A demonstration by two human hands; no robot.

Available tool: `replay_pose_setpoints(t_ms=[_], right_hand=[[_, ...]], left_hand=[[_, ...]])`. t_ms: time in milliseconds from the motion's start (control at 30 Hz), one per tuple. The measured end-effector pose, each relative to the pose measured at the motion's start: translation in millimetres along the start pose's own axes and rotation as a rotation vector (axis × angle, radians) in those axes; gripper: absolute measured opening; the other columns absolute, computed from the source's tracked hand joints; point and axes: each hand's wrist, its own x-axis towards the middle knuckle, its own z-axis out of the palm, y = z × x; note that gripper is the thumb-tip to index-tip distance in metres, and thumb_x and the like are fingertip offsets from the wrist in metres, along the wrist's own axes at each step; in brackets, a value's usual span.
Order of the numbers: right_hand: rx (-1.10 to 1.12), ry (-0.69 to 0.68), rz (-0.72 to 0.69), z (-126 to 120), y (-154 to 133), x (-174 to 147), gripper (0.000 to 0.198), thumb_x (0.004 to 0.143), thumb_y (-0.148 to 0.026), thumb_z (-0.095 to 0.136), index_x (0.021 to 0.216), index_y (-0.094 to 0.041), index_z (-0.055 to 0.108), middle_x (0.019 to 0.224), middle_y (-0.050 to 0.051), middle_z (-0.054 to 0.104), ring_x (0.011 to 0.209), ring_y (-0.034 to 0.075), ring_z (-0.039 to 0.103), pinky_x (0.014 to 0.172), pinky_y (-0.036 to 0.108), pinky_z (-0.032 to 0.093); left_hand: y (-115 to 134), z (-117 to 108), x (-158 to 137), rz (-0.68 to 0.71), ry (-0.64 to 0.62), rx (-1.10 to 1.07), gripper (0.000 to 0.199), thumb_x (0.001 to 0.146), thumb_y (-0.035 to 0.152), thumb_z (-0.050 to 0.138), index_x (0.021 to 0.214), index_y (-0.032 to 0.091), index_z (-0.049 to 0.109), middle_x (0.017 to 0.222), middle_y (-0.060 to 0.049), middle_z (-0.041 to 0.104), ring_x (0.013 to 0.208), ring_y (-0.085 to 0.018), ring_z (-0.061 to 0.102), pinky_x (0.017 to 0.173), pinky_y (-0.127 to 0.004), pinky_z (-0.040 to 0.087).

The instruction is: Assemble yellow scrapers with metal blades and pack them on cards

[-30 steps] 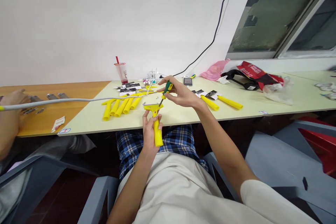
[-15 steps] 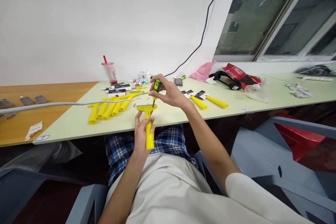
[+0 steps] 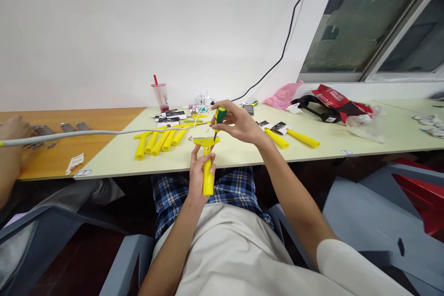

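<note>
My left hand (image 3: 199,171) is closed around the handle of a yellow scraper (image 3: 208,178), its wide head up, near the table's front edge. My right hand (image 3: 239,122) grips a green and yellow screwdriver (image 3: 220,115) that points down. The screwdriver's tip meets the right end of the scraper head; any screw there is too small to make out. On the table to the left lie several yellow scraper handles (image 3: 157,143) side by side. Two more yellow scrapers (image 3: 303,138) with black and white cards lie to the right.
A cup with a red straw (image 3: 160,96) stands at the back. A pale cable (image 3: 114,132) crosses the left side. Right of me are a pink bag (image 3: 282,95) and a red package (image 3: 335,99). Another person's hand (image 3: 10,148) is at the left edge beside metal parts (image 3: 67,127).
The view has turned left, so everything sits farther right. Another person's hand has come in at the left edge. My hands keep the same hold on the scraper and screwdriver.
</note>
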Motion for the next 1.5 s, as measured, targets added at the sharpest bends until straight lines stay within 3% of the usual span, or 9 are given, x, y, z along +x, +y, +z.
replay_pose_setpoints(t_ms=[167, 300, 467, 600, 833, 1133, 1300, 1400, 1500], right_hand=[[-0.032, 0.144, -0.071, -7, -36, -7, 0.054, 0.105, -0.059, 0.071, 0.148, -0.033, 0.053, 0.116, 0.006, 0.070, 0.115, 0.027, 0.076, 0.101, 0.046, 0.066], [-0.022, 0.287, -0.114, -17, -54, -14, 0.060, 0.105, -0.063, 0.068, 0.153, -0.034, 0.046, 0.113, 0.005, 0.064, 0.099, 0.023, 0.072, 0.089, 0.043, 0.066], [-0.226, 0.227, 0.065, -27, -48, -13, 0.039, 0.103, -0.058, 0.072, 0.123, -0.025, 0.064, 0.090, -0.001, 0.057, 0.075, 0.015, 0.053, 0.067, 0.032, 0.050], [-0.239, 0.128, 0.195, -29, -43, -9, 0.043, 0.094, -0.062, 0.081, 0.096, -0.020, 0.070, 0.073, -0.003, 0.052, 0.067, 0.014, 0.046, 0.059, 0.029, 0.039], [-0.043, 0.287, 0.249, -33, -42, -14, 0.047, 0.086, -0.064, 0.088, 0.097, -0.021, 0.071, 0.068, -0.005, 0.049, 0.054, 0.011, 0.043, 0.048, 0.028, 0.036], [-0.128, 0.346, 0.180, -32, -37, -13, 0.049, 0.087, -0.067, 0.085, 0.092, -0.020, 0.072, 0.068, -0.004, 0.051, 0.060, 0.012, 0.042, 0.055, 0.029, 0.036], [-0.384, 0.345, 0.216, -33, 7, 2, 0.045, 0.098, -0.063, 0.073, 0.095, -0.019, 0.076, 0.076, -0.001, 0.062, 0.071, 0.016, 0.051, 0.068, 0.030, 0.041], [-0.597, 0.193, 0.340, -29, 51, 39, 0.033, 0.100, -0.048, 0.072, 0.109, -0.017, 0.077, 0.092, 0.004, 0.074, 0.082, 0.018, 0.061, 0.076, 0.029, 0.044], [-0.768, -0.145, 0.503, -10, 84, 93, 0.021, 0.102, -0.030, 0.068, 0.100, -0.011, 0.077, 0.098, 0.010, 0.079, 0.085, 0.020, 0.065, 0.074, 0.029, 0.043]], left_hand=[[4, -6, 1, 0.012, -0.023, 0.018, 0.075, 0.087, 0.008, 0.081, 0.151, 0.033, 0.052, 0.149, -0.014, 0.069, 0.097, -0.013, 0.075, 0.056, -0.012, 0.046], [13, -6, 0, -0.003, -0.097, 0.037, 0.072, 0.089, 0.013, 0.085, 0.150, 0.034, 0.054, 0.151, -0.013, 0.068, 0.101, -0.014, 0.075, 0.057, -0.011, 0.048], [24, 6, 6, 0.045, -0.304, 0.111, 0.066, 0.087, 0.019, 0.090, 0.144, 0.036, 0.061, 0.153, -0.009, 0.066, 0.088, -0.011, 0.072, 0.051, -0.013, 0.047], [34, 22, 22, 0.112, -0.420, 0.176, 0.064, 0.088, 0.023, 0.091, 0.143, 0.038, 0.064, 0.136, -0.006, 0.070, 0.087, -0.013, 0.073, 0.051, -0.015, 0.049], [42, 42, 40, 0.177, -0.552, 0.283, 0.057, 0.087, 0.029, 0.092, 0.137, 0.036, 0.065, 0.126, -0.004, 0.070, 0.081, -0.015, 0.073, 0.051, -0.020, 0.050], [31, 42, 36, 0.222, -0.451, 0.444, 0.050, 0.090, 0.043, 0.091, 0.128, 0.024, 0.065, 0.125, -0.013, 0.079, 0.078, -0.017, 0.073, 0.060, -0.027, 0.061], [27, 25, 30, 0.186, -0.317, 0.547, 0.053, 0.091, 0.055, 0.087, 0.127, 0.021, 0.067, 0.112, -0.010, 0.077, 0.067, -0.013, 0.067, 0.046, -0.023, 0.054], [27, 12, 28, 0.180, -0.228, 0.572, 0.057, 0.089, 0.059, 0.088, 0.125, 0.020, 0.066, 0.110, -0.009, 0.075, 0.064, -0.012, 0.064, 0.041, -0.021, 0.050], [31, 2, 31, 0.237, -0.186, 0.585, 0.057, 0.090, 0.061, 0.086, 0.125, 0.020, 0.066, 0.109, -0.008, 0.075, 0.064, -0.013, 0.066, 0.041, -0.022, 0.050]])
